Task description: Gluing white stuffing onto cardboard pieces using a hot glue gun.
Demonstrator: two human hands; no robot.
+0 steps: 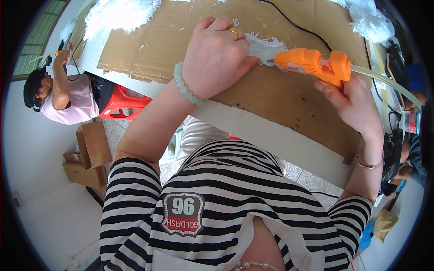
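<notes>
The right grip (359, 106) is wrapped around the handle of a glue gun (300, 61), smooth orange plastic with a rubbery, translucent glue stick (389, 81) curving from its back; its narrow tip points at a white strip (267, 44), woven-looking and frayed along its edges, lying on the cardboard sheet (280, 97); the left grip (214, 61) has curled fingers and an extended thumb at the strip's left end, though whether it is clamped there I cannot tell; the brown sheet, littered with threads, covers a smooth white tabletop (271, 132); fluffy white fibre (117, 16) lies heaped beyond; cardboard boxes (92, 144) stand on the floor, contents unclear.
</notes>
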